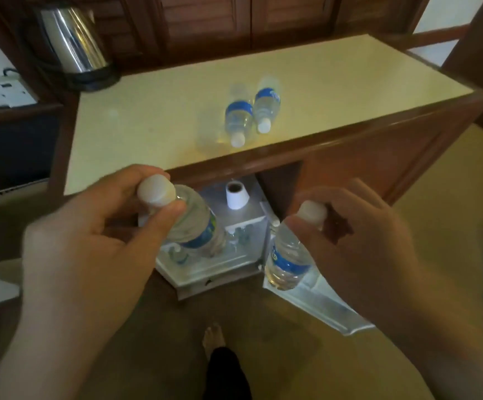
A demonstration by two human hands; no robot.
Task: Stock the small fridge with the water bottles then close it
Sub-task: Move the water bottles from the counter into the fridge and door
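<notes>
My left hand [90, 243] grips a clear water bottle [197, 223] with a blue label by its white-capped neck, above the lit interior of the small fridge [205, 272]. My right hand [358, 235] holds a second water bottle [286, 261] the same way, over the open fridge door [321, 301], which swings out to the right. Two more bottles [239, 118] [266, 106] stand side by side on the cream cabinet top [148, 116] above the fridge. Glassware shows faintly inside the fridge.
A steel kettle [73, 39] on a black base stands at the cabinet top's back left corner. A small white cup-like object [237, 194] sits in the fridge compartment. My bare foot [214, 336] is on the brown floor in front of the fridge.
</notes>
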